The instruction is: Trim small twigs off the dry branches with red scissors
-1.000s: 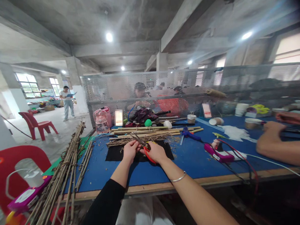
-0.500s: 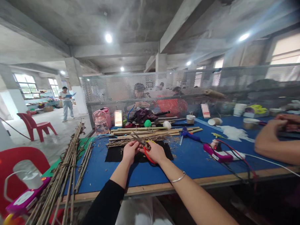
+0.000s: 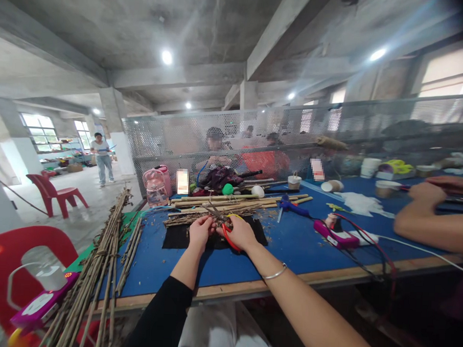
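From where I stand, the right hand (image 3: 241,234) has its fingers wrapped on the handles of the scissors (image 3: 227,233), red and yellow; the blades slant away and leftward, above a heap of thin brown twigs (image 3: 181,221); the left hand (image 3: 200,232) is just beside them, fingertips curled inward, though I cannot tell whether they pinch anything; a black cloth (image 3: 170,241) lies beneath the twigs on the blue tabletop (image 3: 290,245); paler poles (image 3: 192,203) stretch out behind; to the right rest a blue glue gun (image 3: 297,208) and a purple power strip (image 3: 334,237); a bundle of long stalks (image 3: 101,260) leans over the table's left end; at far right, a co-worker's forearm (image 3: 434,228) reaches in.
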Action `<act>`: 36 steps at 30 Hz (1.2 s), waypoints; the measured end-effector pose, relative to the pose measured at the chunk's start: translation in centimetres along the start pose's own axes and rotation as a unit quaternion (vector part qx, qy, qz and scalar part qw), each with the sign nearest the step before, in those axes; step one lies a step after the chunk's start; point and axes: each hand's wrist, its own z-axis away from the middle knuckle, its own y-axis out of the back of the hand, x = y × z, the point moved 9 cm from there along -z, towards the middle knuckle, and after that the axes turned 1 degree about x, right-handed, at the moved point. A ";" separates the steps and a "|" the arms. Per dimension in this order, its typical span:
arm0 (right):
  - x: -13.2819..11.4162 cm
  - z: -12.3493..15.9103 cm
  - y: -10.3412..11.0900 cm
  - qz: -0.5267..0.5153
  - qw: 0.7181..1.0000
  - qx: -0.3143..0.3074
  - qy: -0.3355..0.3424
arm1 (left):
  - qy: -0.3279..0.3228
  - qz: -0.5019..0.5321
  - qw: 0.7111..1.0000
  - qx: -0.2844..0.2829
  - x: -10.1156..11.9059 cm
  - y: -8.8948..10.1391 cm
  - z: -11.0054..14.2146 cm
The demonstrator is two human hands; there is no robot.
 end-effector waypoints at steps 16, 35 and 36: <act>-0.7 0.2 0.0 0.009 0.999 0.010 0.035 | -0.003 -0.031 0.997 -0.073 -0.7 -1.2 0.1; 0.2 0.2 -0.8 0.023 0.999 -0.037 -0.008 | -0.006 -0.011 1.000 -0.029 -0.2 -0.4 -0.2; 0.2 0.2 -0.8 0.021 0.999 -0.037 -0.006 | -0.006 -0.011 1.000 -0.027 -0.2 -0.4 -0.2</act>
